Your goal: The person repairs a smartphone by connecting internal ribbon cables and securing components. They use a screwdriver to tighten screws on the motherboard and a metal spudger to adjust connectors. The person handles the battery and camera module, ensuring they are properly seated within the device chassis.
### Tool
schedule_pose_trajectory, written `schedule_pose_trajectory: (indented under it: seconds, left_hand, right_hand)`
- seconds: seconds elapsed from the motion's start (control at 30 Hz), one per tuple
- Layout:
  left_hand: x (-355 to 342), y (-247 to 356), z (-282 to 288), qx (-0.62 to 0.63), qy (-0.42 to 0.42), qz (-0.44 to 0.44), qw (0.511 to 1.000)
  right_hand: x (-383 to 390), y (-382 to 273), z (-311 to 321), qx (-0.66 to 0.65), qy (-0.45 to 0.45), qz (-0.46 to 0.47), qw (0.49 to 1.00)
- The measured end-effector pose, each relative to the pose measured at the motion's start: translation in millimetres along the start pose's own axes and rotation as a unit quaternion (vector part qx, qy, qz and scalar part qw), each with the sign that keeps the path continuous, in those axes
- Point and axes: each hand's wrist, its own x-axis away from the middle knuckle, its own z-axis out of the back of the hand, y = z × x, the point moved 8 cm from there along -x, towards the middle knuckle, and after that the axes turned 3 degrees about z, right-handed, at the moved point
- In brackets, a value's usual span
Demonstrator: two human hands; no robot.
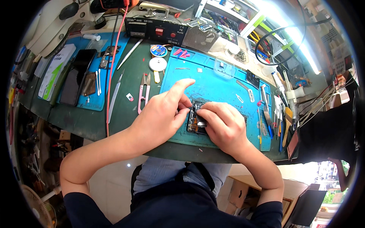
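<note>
Blue silicone mat (224,81) mid-frame: left hand (161,116) and right hand (222,127) pinch the opened phone (195,117), where one slip risks tearing its exposed orange flex.

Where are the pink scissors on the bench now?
In the head view, the pink scissors lie on the green mat, left of the blue mat and just beyond the left hand.

A bright blue work mat (220,85) lies on the dark green tabletop (129,114), with pink-handled snips (144,91) and a black opened phone (196,121).
</note>
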Motion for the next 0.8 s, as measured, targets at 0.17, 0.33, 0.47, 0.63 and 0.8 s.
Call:
schedule_pose_trajectory:
  seconds: [0.17, 0.33, 0.47, 0.63, 0.8]
  left_hand:
    - [-3, -2, -2, 0.012, -0.014, -0.004, 1.0]
    - [-3, -3, -1, 0.009, -0.017, -0.008, 1.0]
    - [-6, -2, -1, 0.009, -0.03, -0.003, 0.999]
    - [-10, -5, 2, 0.033, -0.053, 0.042, 0.997]
    - [-15, -8, 3, 0.046, -0.069, 0.069, 0.994]
  right_hand:
    - [3, -3, 0, 0.001, -0.024, 0.0, 1.0]
    - [-2, -9, 5, -0.017, -0.067, -0.023, 0.997]
    - [1, -9, 6, -0.014, -0.074, -0.02, 0.997]
    - [1, -8, 9, 0.027, -0.029, 0.014, 0.999]
    - [6, -6, 10, 0.042, -0.014, 0.029, 0.999]
